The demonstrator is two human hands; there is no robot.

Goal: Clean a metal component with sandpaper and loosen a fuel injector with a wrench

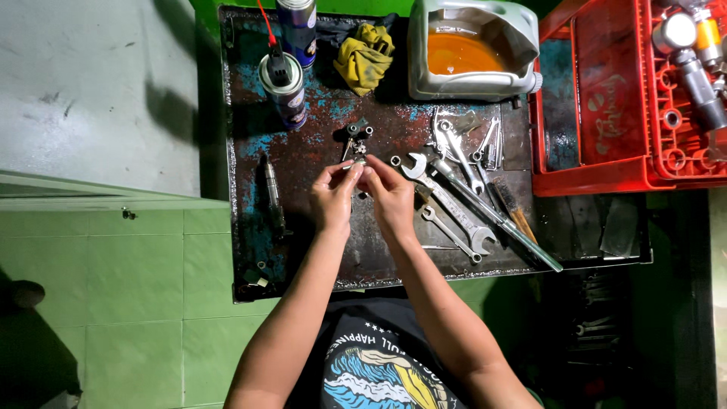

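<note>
Left arm: bare forearm reaches forward from lower left, angled inward.
Left hand: fingers curled, thumb and fingertips pinched together at the top.
Right arm: bare forearm reaches forward from lower right, angled inward.
Right hand: fingertips pinched, meeting the left hand's fingertips.

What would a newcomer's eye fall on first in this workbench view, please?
Probably the left hand and right hand, pinching a small metal part together at the middle of the worn metal tray. Next, the cut-open jug of orange liquid at the far edge and the red crate on the right.
</note>
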